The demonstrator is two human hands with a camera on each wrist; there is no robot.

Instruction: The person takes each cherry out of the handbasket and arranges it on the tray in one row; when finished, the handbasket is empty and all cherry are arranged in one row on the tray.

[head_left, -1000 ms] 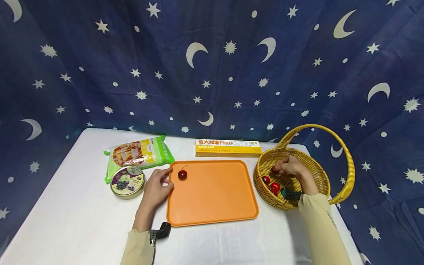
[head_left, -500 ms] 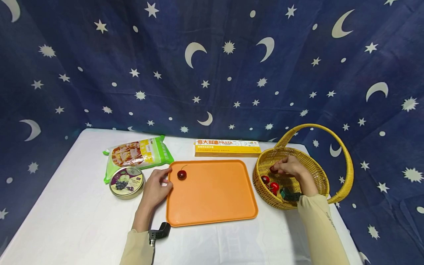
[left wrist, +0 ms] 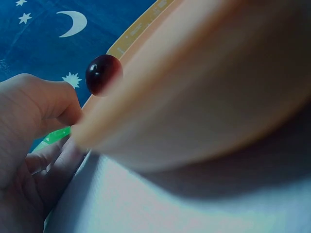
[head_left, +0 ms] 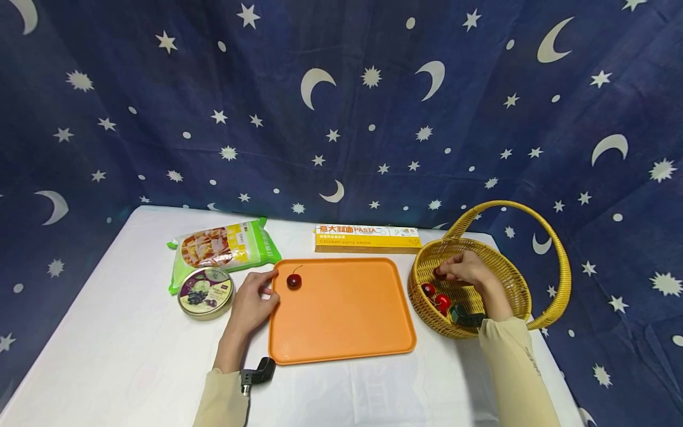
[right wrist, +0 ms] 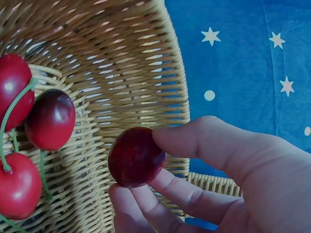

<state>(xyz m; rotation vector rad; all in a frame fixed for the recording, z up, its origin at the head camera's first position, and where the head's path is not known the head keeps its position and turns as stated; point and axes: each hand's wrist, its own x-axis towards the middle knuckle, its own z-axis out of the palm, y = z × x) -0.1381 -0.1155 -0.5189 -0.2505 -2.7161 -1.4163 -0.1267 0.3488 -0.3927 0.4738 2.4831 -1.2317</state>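
In the head view my left hand (head_left: 253,303) holds the left rim of an orange tray (head_left: 341,314). The left wrist view shows its thumb and fingers at that rim (left wrist: 90,138). A dark cherry (head_left: 294,281) with a thin stem lies in the tray's upper left corner. My right hand (head_left: 469,270) is inside a yellow wicker basket (head_left: 504,267). Its thumb and fingertips pinch a dark red cherry (right wrist: 137,157), seen best in the right wrist view. Several more cherries lie to the left in the basket, among them a bright red one (head_left: 442,302).
A green food packet (head_left: 224,246) lies at the back left, with a round tin (head_left: 206,293) in front of it. Behind the tray stands a yellow and white pasta box (head_left: 367,239). The basket's tall handle (head_left: 560,261) arches over its right side.
My right hand, pinching the cherry, has shifted very slightly to the left inside the basket. The left hand and the tray hold still.
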